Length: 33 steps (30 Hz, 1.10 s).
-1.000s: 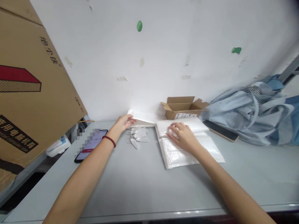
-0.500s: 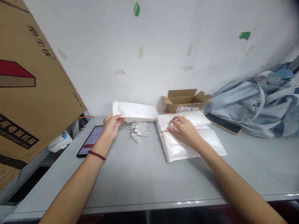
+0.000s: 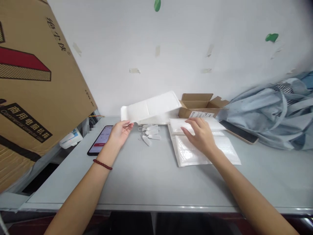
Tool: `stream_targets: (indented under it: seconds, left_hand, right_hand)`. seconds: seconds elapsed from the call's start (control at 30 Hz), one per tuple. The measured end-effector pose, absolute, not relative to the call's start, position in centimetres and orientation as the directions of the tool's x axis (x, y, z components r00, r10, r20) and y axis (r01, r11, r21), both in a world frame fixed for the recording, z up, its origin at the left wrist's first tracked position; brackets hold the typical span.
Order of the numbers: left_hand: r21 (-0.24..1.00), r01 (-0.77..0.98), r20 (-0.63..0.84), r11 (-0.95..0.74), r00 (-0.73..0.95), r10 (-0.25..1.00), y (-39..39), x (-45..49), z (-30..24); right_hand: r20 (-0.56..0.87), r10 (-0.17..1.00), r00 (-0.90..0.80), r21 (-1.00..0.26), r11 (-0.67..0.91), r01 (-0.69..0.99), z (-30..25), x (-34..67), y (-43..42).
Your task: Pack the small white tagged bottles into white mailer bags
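Note:
Pinched between thumb and fingers of my left hand (image 3: 121, 133) is the near left corner of a white bubble mailer (image 3: 151, 106), raised at a tilt with its far right end up. My right hand (image 3: 200, 133) is open, thumb and fingers curved apart, over a stack of white bubble mailers (image 3: 207, 150); whether its fingertips touch the folded top one I cannot tell. Several white plastic tags with loops (image 3: 149, 133) lie in a small heap on the table between my hands.
A phone showing a timer (image 3: 99, 142) lies left on the grey table (image 3: 146, 182). An open cardboard box (image 3: 187, 112) stands at the wall; a dark phone (image 3: 238, 131) and blue fabric bag (image 3: 266, 111) are right. A large carton (image 3: 68, 85) leans in from the left.
The right end of the mailer in my left hand has risen off the table. My right hand's fingers have spread wider over the stack. The view has shifted a little left.

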<state>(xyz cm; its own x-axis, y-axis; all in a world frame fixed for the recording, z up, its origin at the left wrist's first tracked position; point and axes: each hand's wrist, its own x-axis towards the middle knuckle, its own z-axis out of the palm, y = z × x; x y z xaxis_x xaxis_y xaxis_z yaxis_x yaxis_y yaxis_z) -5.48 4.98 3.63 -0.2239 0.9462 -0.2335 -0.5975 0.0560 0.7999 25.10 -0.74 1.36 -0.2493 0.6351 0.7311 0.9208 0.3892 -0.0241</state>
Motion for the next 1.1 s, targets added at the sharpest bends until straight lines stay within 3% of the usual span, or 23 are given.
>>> stream_targets:
  seconds: [0.07,0.17,0.27,0.37,0.5,0.7,0.87,1.1]
  left_hand:
    - [0.818,-0.569,-0.204,0.086,-0.147,0.968,4.4,-4.5,3.2]
    - [0.876,-0.448,-0.138,0.178,0.121,0.983,3.3,-3.0,2.4]
    - [0.917,-0.276,-0.156,0.288,0.415,0.896,2.2,-1.9,1.8]
    - [0.941,-0.133,-0.194,0.312,0.546,0.815,1.3,-1.3,1.6]
    - [0.973,0.053,-0.204,0.226,0.660,0.723,0.6,-1.2,1.8]
    - [0.987,0.102,-0.156,0.121,0.731,0.664,0.0,-0.7,1.9]
    - [0.990,0.127,-0.131,0.059,0.690,0.712,-0.2,-0.3,1.8]
    - [0.980,0.197,-0.131,0.033,0.506,0.853,0.6,-0.4,1.5]
  right_hand:
    - [0.761,0.588,-0.274,-0.010,0.434,0.901,1.7,23.9,-1.5]
    - [0.718,0.556,-0.418,0.094,0.517,0.851,1.6,21.5,-2.7]
    - [0.622,0.583,-0.522,0.181,0.542,0.821,1.0,19.6,-3.4]
    - [0.562,0.624,-0.544,0.207,0.531,0.822,0.7,19.4,-3.5]
    - [0.471,0.679,-0.563,0.176,0.553,0.814,1.2,20.3,-3.6]
    - [0.376,0.726,-0.576,-0.014,0.626,0.780,1.9,20.9,-4.0]
    - [0.389,0.756,-0.527,-0.044,0.586,0.809,2.0,21.4,-3.6]
    - [0.540,0.705,-0.459,-0.031,0.562,0.827,2.1,21.8,-3.0]
